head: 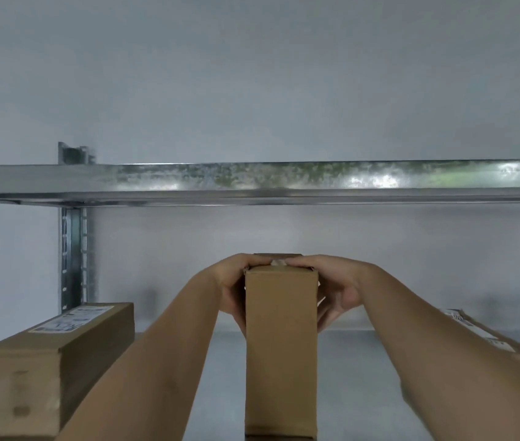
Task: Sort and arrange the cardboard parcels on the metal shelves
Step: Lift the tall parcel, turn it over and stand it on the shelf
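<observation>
Hands: left hand [231, 288] and right hand [336, 292] grip the tall brown cardboard parcel [280, 351], fingers curled over its top, standing mid-shelf between two lying parcels. Judgement: slide it squarely back, keeping it upright.

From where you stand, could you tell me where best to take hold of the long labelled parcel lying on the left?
Probably by its two long side faces near the front end, hands coming from the front. The labelled parcel lies lengthwise, pointing back toward the upright post, narrow enough to clasp, with its near end facing you.
</observation>
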